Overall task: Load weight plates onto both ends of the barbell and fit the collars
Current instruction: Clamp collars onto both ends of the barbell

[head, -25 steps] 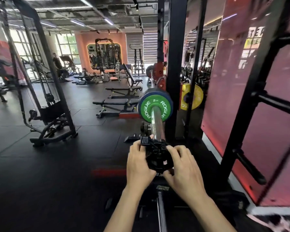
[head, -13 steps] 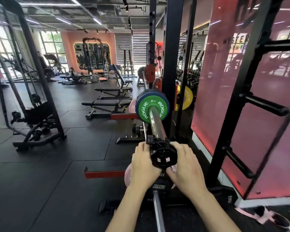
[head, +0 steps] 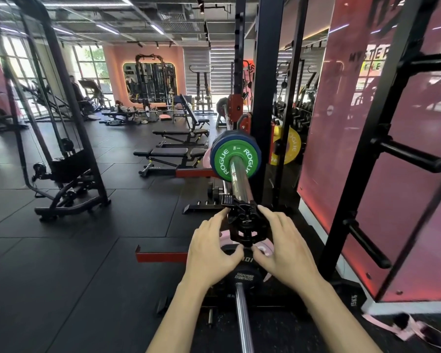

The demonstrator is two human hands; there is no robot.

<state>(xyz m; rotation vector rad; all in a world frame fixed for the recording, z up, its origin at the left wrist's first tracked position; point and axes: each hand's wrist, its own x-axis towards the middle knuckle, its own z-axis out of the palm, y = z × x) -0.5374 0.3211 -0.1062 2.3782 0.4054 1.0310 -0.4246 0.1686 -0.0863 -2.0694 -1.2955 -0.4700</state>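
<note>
The barbell's chrome sleeve (head: 239, 182) points toward me from the rack. A green Rogue plate (head: 223, 159) sits on it, with a blue plate (head: 229, 136) right behind. A black clamp collar (head: 247, 225) is at the near tip of the sleeve, well apart from the green plate. My left hand (head: 211, 250) holds the collar's left side and my right hand (head: 285, 250) its right side, both thumbs under it.
A black rack upright (head: 267, 98) stands just right of the plates, with a yellow plate (head: 292, 146) stored behind it. Below my hands a second bar (head: 242, 314) carries a black plate (head: 243, 276). Storage pegs (head: 413, 156) jut out at right. Benches (head: 168, 151) stand at left.
Both hands stay on the collar at the sleeve's tip. My view has shifted a little, and more of the floor and the lower bar shows.
</note>
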